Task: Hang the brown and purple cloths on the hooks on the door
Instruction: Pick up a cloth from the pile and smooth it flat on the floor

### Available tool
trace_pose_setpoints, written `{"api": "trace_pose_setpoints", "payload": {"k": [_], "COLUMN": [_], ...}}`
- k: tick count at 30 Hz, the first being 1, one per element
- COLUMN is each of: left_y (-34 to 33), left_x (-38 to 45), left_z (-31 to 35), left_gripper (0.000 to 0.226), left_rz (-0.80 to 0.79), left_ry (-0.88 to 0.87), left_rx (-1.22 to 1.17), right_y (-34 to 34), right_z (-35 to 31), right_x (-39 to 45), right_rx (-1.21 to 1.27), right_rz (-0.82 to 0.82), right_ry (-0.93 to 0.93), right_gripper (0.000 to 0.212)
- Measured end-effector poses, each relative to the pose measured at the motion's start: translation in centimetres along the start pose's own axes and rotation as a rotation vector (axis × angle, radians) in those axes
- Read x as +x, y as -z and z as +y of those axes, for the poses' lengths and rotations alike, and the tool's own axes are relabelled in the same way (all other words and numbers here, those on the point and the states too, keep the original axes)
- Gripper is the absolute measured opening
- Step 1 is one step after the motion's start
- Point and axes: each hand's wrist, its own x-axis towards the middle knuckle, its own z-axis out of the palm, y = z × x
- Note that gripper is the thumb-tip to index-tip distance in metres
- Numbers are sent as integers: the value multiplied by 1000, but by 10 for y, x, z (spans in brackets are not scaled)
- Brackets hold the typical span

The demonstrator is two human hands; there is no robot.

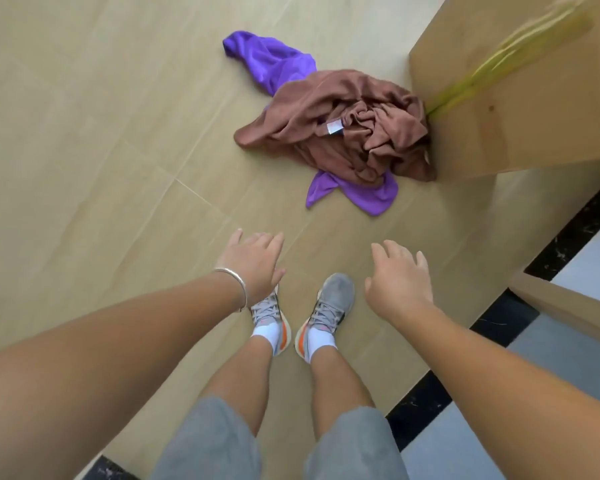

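A crumpled brown cloth [340,133] with a small white label lies on the floor against the foot of a wooden door [520,109]. It lies on top of a purple cloth [274,60], which sticks out above it and below it at the near side. My left hand [253,261] and my right hand [399,278] are both stretched out, palms down, fingers relaxed and empty, short of the cloths. No hooks are in view.
Beige floor tiles [101,150] spread to the left. A yellow-green strap [492,64] hangs down the door face. A black threshold strip [499,320] and a grey floor lie at the right. My feet in grey shoes [333,306] stand below the hands.
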Motion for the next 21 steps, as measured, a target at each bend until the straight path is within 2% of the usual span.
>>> {"api": "trace_pose_setpoints", "payload": {"k": [6, 11, 14, 18, 21], "left_y": [-80, -127, -142, -149, -156], "left_x": [129, 226, 272, 321, 347], "left_z": [-12, -23, -20, -14, -12], "left_gripper": [75, 82, 85, 85, 79], "left_rz": [85, 131, 209, 312, 392], "left_ry": [32, 3, 1, -84, -149], "left_rx": [-12, 47, 15, -106, -86], "right_y": [-85, -138, -156, -168, -175], "right_z": [7, 25, 34, 50, 58], "right_x": [106, 187, 230, 276, 301], "right_rx": [-30, -76, -66, -38, -42], "right_rz": [-14, 60, 152, 215, 256], "right_ry": [-42, -66, -87, -83, -64], "right_gripper": [62, 57, 58, 72, 67]}}
